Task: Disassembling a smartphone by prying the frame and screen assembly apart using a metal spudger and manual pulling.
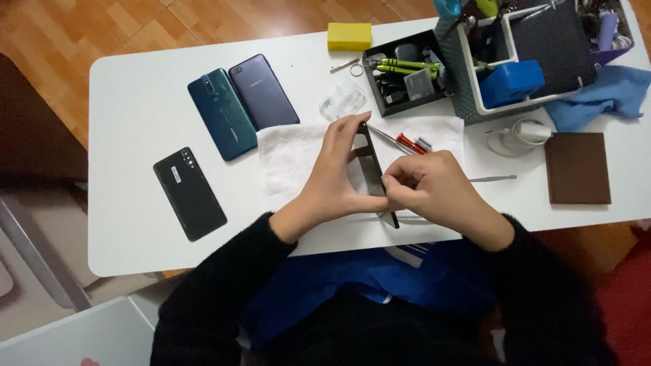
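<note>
Your white bench [135, 224] carries: three phones at your left (black [189, 194], teal [222, 113], navy [263, 91]), white towel [291, 159] centre, yellow sponge [349, 36], black tool tray [407, 73], blue cloth [600, 95], brown wallet [578, 168], tweezers [494, 179].

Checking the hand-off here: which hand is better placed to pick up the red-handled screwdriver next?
Probably the right hand: the red-handled screwdriver lies just beyond its knuckles, while the left hand grips the thin black phone on edge.

We held a slim black phone [372, 169] on edge above the white cloth [291, 159], its long side running away from us. Our left hand [337, 173] clasped its far end and side, while our right hand [430, 186] pinched its near edge.
</note>
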